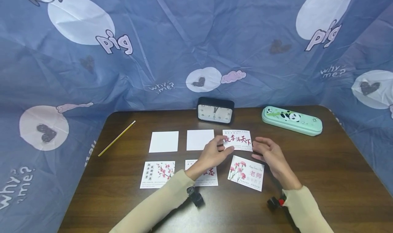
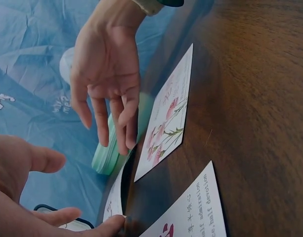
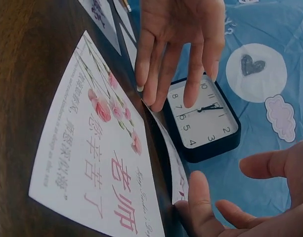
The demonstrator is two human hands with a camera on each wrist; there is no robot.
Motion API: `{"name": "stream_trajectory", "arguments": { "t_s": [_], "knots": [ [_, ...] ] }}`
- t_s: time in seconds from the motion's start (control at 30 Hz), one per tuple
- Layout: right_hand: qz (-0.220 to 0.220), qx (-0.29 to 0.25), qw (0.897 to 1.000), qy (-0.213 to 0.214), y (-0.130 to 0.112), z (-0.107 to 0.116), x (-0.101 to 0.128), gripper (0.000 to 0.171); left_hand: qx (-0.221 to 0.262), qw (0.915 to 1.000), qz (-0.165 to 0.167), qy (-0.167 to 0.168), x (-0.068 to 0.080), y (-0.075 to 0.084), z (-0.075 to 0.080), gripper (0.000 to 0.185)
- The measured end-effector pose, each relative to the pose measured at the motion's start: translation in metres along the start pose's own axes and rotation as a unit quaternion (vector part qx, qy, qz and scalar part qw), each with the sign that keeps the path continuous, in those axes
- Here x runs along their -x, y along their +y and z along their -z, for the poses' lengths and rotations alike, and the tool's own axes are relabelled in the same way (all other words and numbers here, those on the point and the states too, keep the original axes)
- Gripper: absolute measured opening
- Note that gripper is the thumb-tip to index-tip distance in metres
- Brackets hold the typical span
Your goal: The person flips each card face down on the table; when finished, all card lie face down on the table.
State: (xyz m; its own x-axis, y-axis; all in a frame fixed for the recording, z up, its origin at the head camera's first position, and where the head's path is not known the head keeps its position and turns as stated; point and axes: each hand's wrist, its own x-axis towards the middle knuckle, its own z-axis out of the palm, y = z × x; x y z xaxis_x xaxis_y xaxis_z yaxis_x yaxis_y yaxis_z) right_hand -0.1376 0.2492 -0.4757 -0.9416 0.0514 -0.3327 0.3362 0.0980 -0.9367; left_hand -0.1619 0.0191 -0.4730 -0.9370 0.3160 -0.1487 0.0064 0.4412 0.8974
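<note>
A white card with red Chinese lettering (image 1: 237,141) lies at the back right of the card layout. My left hand (image 1: 212,154) is at its left edge, with fingertips touching or very close to it. At the opposite edge is my right hand (image 1: 271,156), its fingers loosely bent. In the right wrist view the card looks slightly bowed between both hands' fingertips, with thumbs held apart from it. Just in front lies a tilted card with pink carnations (image 1: 245,173). Under my left forearm, another red-lettered card (image 1: 207,178) is partly hidden.
Two blank white cards (image 1: 164,142) lie in the back row. A card with blossom branches (image 1: 158,175) sits front left. A black clock (image 1: 215,111) stands behind, a green panda pencil case (image 1: 291,120) back right, and a yellow pencil (image 1: 116,138) at left.
</note>
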Motion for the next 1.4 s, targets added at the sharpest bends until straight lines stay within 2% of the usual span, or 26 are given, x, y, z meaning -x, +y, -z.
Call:
{"name": "stream_trajectory", "arguments": {
  "t_s": [0.43,0.9,1.1,1.27,1.4],
  "knots": [
    [-0.048,-0.032,0.998,0.002,-0.001,-0.002,-0.004,0.057,-0.027,0.9995,-0.007,-0.013,0.002,0.001,-0.003,0.061],
    [-0.049,-0.063,0.996,0.030,-0.006,0.004,-0.008,0.053,-0.059,0.9980,-0.009,-0.019,0.003,0.001,-0.001,0.059],
    [-0.023,-0.095,0.995,-0.007,-0.011,0.008,-0.011,0.047,-0.080,0.9966,-0.013,-0.011,0.001,0.009,-0.001,0.059],
    [-0.004,-0.140,0.989,-0.044,-0.012,0.004,-0.016,0.034,-0.103,0.9945,-0.006,-0.012,-0.001,0.015,-0.002,0.065],
    [0.001,-0.146,0.987,-0.062,-0.011,-0.003,-0.020,0.035,-0.102,0.9945,0.004,-0.020,-0.003,0.018,-0.004,0.067]
  ]
}}
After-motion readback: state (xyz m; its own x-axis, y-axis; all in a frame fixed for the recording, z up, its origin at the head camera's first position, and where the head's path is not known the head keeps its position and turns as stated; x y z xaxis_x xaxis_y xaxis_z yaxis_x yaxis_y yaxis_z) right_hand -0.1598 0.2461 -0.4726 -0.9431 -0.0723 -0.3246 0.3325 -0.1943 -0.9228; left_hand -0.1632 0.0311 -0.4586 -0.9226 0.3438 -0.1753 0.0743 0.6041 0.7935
